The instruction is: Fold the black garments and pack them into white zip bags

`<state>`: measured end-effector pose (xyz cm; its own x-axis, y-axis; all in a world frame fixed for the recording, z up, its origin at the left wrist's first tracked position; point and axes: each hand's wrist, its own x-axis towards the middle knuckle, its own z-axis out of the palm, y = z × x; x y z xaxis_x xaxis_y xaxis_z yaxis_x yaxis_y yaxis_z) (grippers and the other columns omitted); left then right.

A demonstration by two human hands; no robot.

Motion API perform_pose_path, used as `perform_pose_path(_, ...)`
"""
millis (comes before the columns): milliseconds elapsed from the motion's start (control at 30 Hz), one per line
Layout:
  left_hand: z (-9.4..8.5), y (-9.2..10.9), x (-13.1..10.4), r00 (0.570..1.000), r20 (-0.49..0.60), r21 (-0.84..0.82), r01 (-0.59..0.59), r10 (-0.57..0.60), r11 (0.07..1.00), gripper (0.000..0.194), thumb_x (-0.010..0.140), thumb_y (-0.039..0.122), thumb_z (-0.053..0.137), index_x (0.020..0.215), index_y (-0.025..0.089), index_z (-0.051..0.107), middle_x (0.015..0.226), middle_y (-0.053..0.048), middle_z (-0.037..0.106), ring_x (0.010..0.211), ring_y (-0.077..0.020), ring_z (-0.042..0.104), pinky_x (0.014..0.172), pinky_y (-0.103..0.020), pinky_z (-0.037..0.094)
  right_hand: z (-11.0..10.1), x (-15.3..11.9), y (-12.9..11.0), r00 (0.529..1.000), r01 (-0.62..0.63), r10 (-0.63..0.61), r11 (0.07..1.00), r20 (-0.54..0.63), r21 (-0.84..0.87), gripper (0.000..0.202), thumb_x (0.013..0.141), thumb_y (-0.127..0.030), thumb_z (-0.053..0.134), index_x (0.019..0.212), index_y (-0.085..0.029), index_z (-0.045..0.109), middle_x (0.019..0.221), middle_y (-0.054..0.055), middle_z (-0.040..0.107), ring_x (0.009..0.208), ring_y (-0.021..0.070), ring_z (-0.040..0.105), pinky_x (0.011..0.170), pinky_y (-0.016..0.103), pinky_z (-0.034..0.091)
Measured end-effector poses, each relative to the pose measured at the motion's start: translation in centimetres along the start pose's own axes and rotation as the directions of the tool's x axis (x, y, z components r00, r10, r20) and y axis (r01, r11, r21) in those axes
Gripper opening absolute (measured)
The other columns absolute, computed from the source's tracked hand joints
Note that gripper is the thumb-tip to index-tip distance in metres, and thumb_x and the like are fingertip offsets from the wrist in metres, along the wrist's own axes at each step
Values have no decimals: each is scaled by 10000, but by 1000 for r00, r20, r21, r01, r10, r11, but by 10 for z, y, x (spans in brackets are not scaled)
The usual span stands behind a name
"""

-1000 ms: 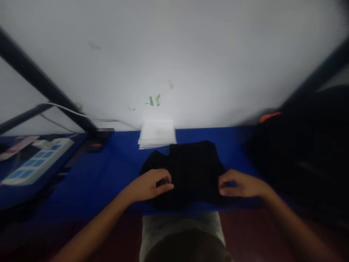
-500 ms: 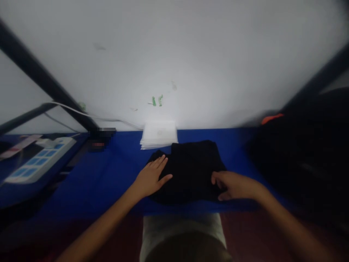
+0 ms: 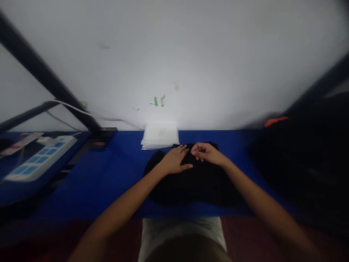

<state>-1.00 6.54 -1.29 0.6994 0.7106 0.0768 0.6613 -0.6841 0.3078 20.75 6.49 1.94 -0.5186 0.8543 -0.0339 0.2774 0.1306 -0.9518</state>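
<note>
A folded black cloth garment (image 3: 188, 185) lies on the blue-covered surface in front of me; its folds are too dark to make out clearly. My left hand (image 3: 174, 160) rests flat on the upper left of this garment, fingers stretched and thumb spread. Close beside it, near the garment's far edge, my right hand (image 3: 205, 153) is closed, thumb and fingers curled together at the black fabric. How much cloth sits between those fingertips is hard to see. Just beyond the hands is a stack of white sheets or packets (image 3: 160, 135).
At the left lies a white power strip (image 3: 40, 160) with blue panels. A white cable (image 3: 103, 118) runs along the wall (image 3: 218, 65). Dark frame bars (image 3: 46, 76) slant at the left and right. A large dark mass (image 3: 305, 163) with an orange patch (image 3: 275, 121) fills the right side.
My right hand has moved from the garment's right side up and left to its far edge. My left hand has slid right and slightly away from me, still flat.
</note>
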Motion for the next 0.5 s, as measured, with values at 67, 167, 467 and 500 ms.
perform_pose_path(67,8,-5,0,1000,-19,7,-15,15,1000,794,892,681,407,1460,128,360,1543,-174,328,1448,-312,255,1153,-478,247,6,9,14,997,18,-20,999,-68,-33,309,856,-473,618,853,-165,598,616,-33,564,512,89,476,490,216,373)
perform_pose_path(167,13,-7,-2,999,-28,6,-24,24,1000,771,904,665,396,1471,144,351,1546,-154,332,1456,-301,239,1160,-473,238,13,13,31,990,48,-61,994,-127,-100,300,868,-464,598,812,-169,597,619,-32,546,550,107,485,547,239,393)
perform_pose_path(467,11,-7,-6,999,-34,-47,-22,20,999,692,918,607,439,1445,161,401,1538,-134,354,1453,-278,254,1173,-467,241,15,2,36,992,102,-120,933,-31,-344,204,916,-386,553,893,-191,608,684,-16,580,600,129,515,578,248,396)
perform_pose_path(500,10,-7,-7,999,-29,-50,-19,17,999,686,919,601,441,1444,161,403,1539,-132,353,1454,-274,253,1175,-463,239,14,1,37,992,102,-120,932,-32,-347,204,918,-386,550,891,-191,606,688,-14,585,602,130,519,582,249,398)
